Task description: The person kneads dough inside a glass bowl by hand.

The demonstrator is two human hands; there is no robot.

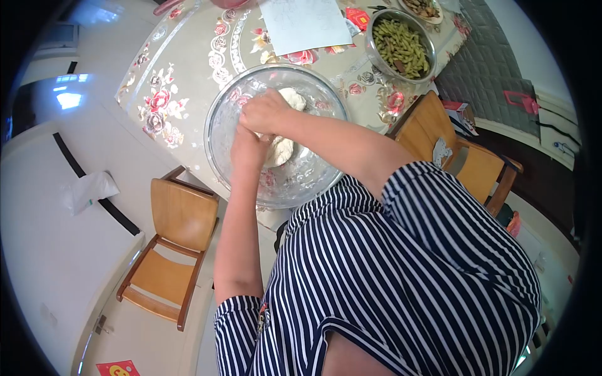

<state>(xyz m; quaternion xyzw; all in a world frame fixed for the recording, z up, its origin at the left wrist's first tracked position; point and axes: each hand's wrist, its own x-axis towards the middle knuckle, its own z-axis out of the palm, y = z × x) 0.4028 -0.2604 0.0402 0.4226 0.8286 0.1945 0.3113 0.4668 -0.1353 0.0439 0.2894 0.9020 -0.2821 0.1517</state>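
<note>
A large clear bowl point(214, 153) stands on the table, with pale dough point(281, 152) inside it. My left hand point(249, 149) reaches into the bowl against the near-left side of the dough, its fingers closed and partly hidden under the other hand. Crossing from the right, my right hand point(268, 113) is closed on the dough's middle, close against the left hand. Dough shows on both sides of my hands, at the far right and at the near end. Smears of dough or flour cling to the bowl's inner wall.
A flowered tablecloth point(188, 75) covers the table. A paper sheet point(304, 25) lies beyond the bowl, and a metal bowl of green pods point(401, 47) stands at the far right. Wooden chairs point(185, 213) stand at left and right point(433, 128).
</note>
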